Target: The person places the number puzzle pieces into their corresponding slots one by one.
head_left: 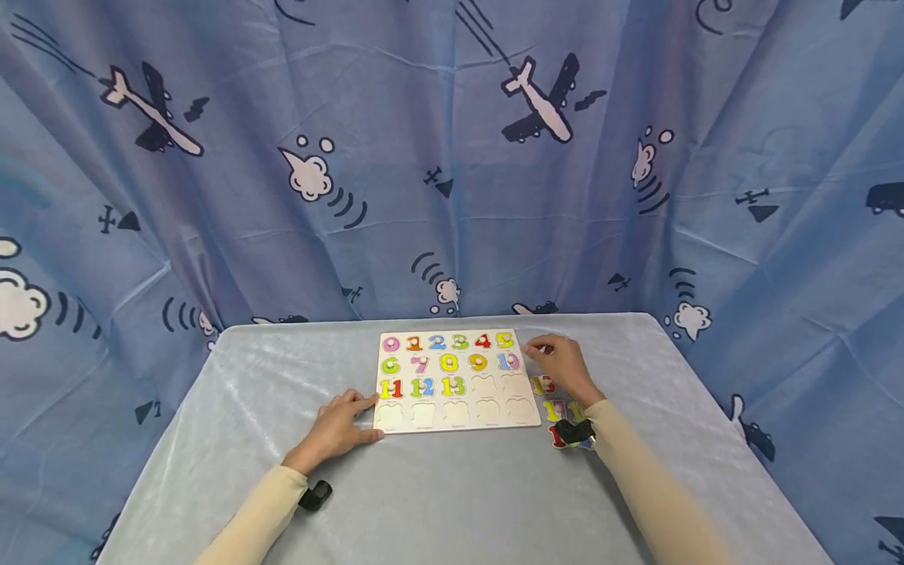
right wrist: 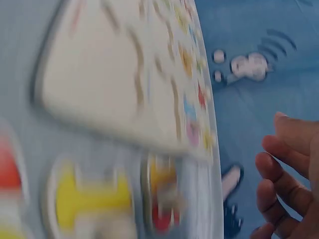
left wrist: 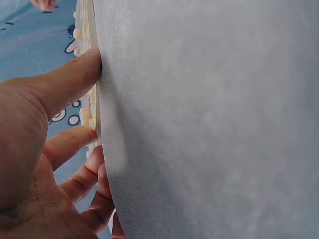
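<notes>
Our left hand rests flat, fingers relaxed, fingertips touching the near left edge of the number puzzle board. Our right hand hovers loose and empty just beside the board's right edge, above the loose number pieces.

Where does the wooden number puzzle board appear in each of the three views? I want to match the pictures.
Head: the puzzle board lies at the centre of the table, the left hand at its left edge.
Left wrist: only its thin pale edge shows, upper left, by the fingertips.
Right wrist: blurred, it fills the upper left.
Shared landmark: the grey tablecloth.
</notes>
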### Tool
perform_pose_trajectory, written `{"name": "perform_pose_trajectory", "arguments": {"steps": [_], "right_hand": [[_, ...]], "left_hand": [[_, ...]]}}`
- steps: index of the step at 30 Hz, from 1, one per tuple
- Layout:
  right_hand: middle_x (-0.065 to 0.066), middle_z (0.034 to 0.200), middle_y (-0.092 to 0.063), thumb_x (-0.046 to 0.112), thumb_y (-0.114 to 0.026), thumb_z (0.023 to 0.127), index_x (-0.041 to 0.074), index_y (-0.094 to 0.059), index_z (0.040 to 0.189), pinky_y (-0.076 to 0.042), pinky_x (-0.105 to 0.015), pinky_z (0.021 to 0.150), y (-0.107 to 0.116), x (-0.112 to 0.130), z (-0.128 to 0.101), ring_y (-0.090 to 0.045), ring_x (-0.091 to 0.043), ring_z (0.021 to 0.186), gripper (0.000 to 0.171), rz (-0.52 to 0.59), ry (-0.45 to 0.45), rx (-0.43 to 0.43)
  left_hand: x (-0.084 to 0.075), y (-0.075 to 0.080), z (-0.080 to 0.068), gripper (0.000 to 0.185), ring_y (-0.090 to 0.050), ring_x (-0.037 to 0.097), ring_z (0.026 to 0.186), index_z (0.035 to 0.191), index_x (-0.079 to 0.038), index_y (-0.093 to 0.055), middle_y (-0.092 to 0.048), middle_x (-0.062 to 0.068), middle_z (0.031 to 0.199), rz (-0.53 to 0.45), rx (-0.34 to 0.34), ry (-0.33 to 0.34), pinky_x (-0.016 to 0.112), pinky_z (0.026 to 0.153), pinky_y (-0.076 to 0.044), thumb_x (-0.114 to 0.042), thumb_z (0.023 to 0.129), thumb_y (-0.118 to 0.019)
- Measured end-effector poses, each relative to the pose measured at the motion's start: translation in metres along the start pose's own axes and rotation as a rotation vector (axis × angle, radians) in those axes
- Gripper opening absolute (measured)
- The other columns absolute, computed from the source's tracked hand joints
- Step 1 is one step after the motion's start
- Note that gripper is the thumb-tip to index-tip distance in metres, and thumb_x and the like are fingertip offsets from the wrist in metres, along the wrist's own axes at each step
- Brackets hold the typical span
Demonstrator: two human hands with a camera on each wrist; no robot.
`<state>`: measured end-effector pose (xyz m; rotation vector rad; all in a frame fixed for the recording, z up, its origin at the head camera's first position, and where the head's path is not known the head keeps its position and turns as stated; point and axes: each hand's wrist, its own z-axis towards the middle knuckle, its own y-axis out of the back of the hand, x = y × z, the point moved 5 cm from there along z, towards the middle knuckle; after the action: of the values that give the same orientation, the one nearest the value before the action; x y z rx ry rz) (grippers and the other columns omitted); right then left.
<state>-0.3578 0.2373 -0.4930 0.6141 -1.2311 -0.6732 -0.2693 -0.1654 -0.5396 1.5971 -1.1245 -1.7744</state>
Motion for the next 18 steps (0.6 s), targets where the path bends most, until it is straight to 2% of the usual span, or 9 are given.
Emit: {"name": "perform_pose_trajectory", "arguments": {"steps": [6, 11, 13, 18], "right_hand": [[-0.012, 0.105, -0.070, 0.031, -0.068, 0.093, 0.009, -0.073, 0.110, -0.045, -0.035, 0.073, 0.023, -0.035, -0.002, -0.057, -0.024, 0.087, 0.028, -0.009, -0.099, 0.010], [-0.019, 0.122, -0.063, 0.025, -0.064, 0.095, 0.006, -0.068, 0.119, -0.046, -0.051, 0.092, 0.031, -0.057, -0.004, -0.055, -0.036, 0.110, 0.030, -0.066, -0.194, 0.041], [-0.021, 0.126, -0.060, 0.022, -0.063, 0.096, 0.004, -0.066, 0.121, -0.045, -0.054, 0.096, 0.031, -0.064, -0.004, -0.054, -0.038, 0.114, 0.031, -0.090, -0.228, 0.064], [-0.022, 0.121, -0.062, 0.020, -0.063, 0.095, 0.002, -0.065, 0.121, -0.049, -0.050, 0.090, 0.030, -0.076, -0.004, -0.058, -0.035, 0.107, 0.032, -0.114, -0.265, 0.096]], "left_hand": [[0.000, -0.001, -0.001, 0.071, -0.048, 0.014, 0.096, 0.139, -0.014, -0.057, -0.055, -0.003, 0.106, 0.019, -0.007, -0.003, 0.041, 0.085, -0.032, -0.035, 0.077, -0.083], [-0.001, 0.000, -0.001, 0.071, -0.049, 0.015, 0.097, 0.139, -0.013, -0.057, -0.055, -0.003, 0.105, 0.012, -0.016, -0.009, 0.043, 0.085, -0.032, -0.035, 0.077, -0.084], [-0.001, 0.000, -0.001, 0.071, -0.049, 0.015, 0.096, 0.139, -0.013, -0.057, -0.056, -0.002, 0.105, 0.012, -0.015, -0.011, 0.043, 0.085, -0.032, -0.035, 0.076, -0.084], [-0.001, 0.000, 0.000, 0.071, -0.049, 0.014, 0.095, 0.139, -0.013, -0.057, -0.056, -0.003, 0.104, 0.016, -0.016, -0.013, 0.043, 0.085, -0.033, -0.036, 0.077, -0.083]]}}
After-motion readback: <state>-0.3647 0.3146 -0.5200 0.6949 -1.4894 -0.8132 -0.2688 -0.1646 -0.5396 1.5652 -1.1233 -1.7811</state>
